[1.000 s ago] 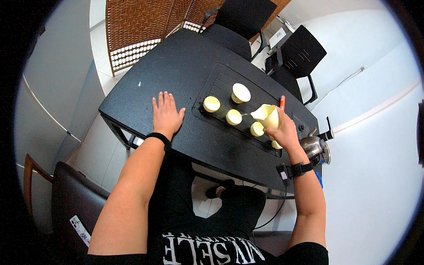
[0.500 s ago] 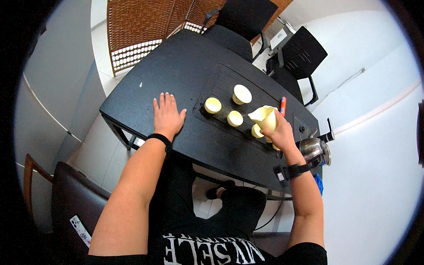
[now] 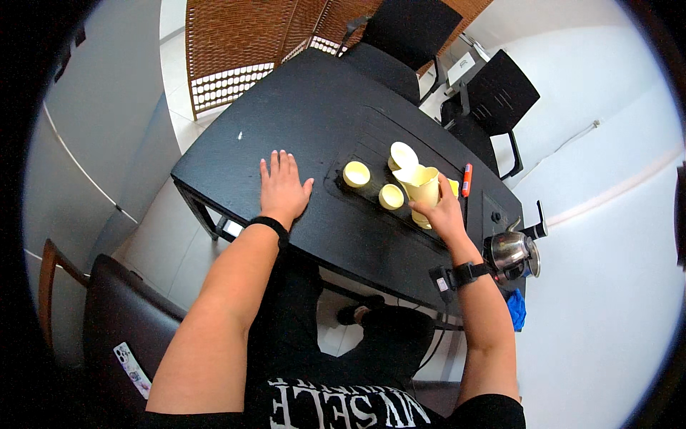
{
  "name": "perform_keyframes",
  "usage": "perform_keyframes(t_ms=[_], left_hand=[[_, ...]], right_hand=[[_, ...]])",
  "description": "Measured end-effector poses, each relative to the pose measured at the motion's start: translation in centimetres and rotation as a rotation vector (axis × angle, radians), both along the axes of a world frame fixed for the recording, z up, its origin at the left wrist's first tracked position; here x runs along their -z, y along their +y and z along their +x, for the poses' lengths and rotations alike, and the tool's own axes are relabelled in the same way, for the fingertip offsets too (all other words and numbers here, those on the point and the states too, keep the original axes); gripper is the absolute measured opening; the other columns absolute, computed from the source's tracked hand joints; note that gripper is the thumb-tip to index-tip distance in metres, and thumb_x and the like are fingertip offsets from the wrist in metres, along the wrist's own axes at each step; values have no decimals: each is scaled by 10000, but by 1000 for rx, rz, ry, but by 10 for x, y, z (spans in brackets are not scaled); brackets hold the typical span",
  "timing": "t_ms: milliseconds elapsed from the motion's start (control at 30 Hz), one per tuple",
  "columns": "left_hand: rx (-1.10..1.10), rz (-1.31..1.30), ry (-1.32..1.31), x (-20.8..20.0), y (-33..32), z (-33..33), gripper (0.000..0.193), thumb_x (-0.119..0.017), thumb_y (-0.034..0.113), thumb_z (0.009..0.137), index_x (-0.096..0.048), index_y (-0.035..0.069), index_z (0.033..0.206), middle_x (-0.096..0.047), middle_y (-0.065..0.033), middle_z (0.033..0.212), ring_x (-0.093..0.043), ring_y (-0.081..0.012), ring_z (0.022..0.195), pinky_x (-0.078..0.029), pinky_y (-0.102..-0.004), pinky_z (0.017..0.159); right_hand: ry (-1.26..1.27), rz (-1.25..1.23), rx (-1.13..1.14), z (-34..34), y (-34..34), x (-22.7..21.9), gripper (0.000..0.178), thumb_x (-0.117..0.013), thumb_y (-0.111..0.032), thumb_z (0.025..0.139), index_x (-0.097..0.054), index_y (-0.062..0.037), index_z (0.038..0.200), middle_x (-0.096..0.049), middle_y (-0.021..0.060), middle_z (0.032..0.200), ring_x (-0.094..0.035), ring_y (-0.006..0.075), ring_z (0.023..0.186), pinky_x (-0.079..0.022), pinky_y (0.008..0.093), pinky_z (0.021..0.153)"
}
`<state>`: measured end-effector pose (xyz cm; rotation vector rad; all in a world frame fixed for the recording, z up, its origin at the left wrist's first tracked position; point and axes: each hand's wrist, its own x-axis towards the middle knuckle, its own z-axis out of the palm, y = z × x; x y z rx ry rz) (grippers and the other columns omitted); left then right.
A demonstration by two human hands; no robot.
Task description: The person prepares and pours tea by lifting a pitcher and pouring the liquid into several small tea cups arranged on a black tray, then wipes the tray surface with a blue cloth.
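Observation:
My right hand grips a pale yellow pouring pitcher, its spout to the left, above the tea tray. A wider pale cup or bowl stands just behind the spout. Two small yellow cups, a left one and a nearer one, sit left of the pitcher. Below it, another yellow cup is partly hidden by the pitcher and hand. More yellow ware shows behind my fingers. My left hand lies flat on the black table, fingers spread, left of the cups.
A steel kettle stands at the table's right end, beyond my right wrist. A red-orange tube-shaped packet lies on the tray's right side. Blue material hangs at the right edge. Black chairs stand along the far side.
My right hand has brought the pitcher a little left and tipped it more upright, its spout now near the wider bowl. My left hand stays flat on the table. The view has shifted slightly.

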<state>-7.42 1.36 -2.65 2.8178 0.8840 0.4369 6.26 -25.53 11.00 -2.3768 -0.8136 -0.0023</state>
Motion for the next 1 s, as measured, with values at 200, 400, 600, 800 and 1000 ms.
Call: perform_keyframes(t_ms=[200,400,600,800,1000], left_hand=[[2,-9,-6,-2,-1,0,720,-505,460,961,-383,-53,1451,-353,-207,1535,-252,-343,1463,-166,-521,1198],[2,-23,6,-5,-2,0,722,-513,455,959,-376,-53,1454,-347,-205,1539,-248,-344,1464,-166,-517,1200],[3,-32,12,-6,-3,-1,718,-514,450,961,-375,-53,1454,-336,-204,1543,-241,-345,1466,-164,-518,1201],[-4,-21,1,-2,-1,0,723,-504,456,963,-369,-54,1458,-330,-205,1547,-235,-348,1468,-156,-521,1202],[-6,-31,27,-3,-3,0,717,-491,456,968,-357,-34,1476,-328,-185,1552,-219,-328,1476,-137,-512,1209]], right_hand=[[-115,-60,-139,11,27,8,777,-826,-213,661,-515,-82,1360,-637,191,1237,-622,338,1142,-475,404,987],[-274,-280,-142,17,45,7,770,-808,-274,665,-513,-113,1357,-653,184,1168,-619,370,1084,-450,499,947],[-338,-383,-139,22,50,8,820,-815,-304,663,-474,-143,1392,-637,165,1156,-591,372,1113,-406,559,980],[-336,-401,-149,22,52,1,839,-813,-305,664,-459,-154,1410,-620,153,1181,-577,375,1138,-335,627,1060],[-372,-456,-131,15,52,-19,840,-798,-277,658,-460,-178,1421,-620,136,1183,-562,363,1165,-307,627,1083]])
